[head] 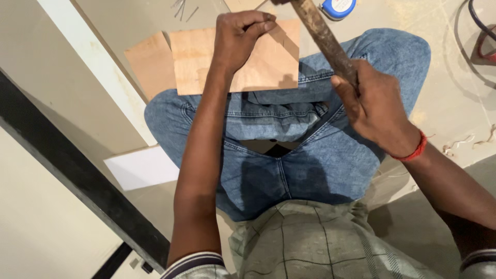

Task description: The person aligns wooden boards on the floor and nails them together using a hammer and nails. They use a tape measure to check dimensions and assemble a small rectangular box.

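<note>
Beneath your pinched left hand (240,39) fingertips lies the flat pale-brown plywood square (258,64), steadied on the floor, while your right hand (374,106) fingers wrap tightly round the worn wooden hammer handle (323,36), raised above it.

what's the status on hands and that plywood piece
Left hand pinching down on plywood piece. Right hand gripping hammer handle, raised. Nothing in between.

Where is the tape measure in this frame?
The blue tape measure lies on the floor at the top edge of the head view, right of centre, just beyond the wooden hammer handle held in the right hand and above the person's raised knee.
</note>
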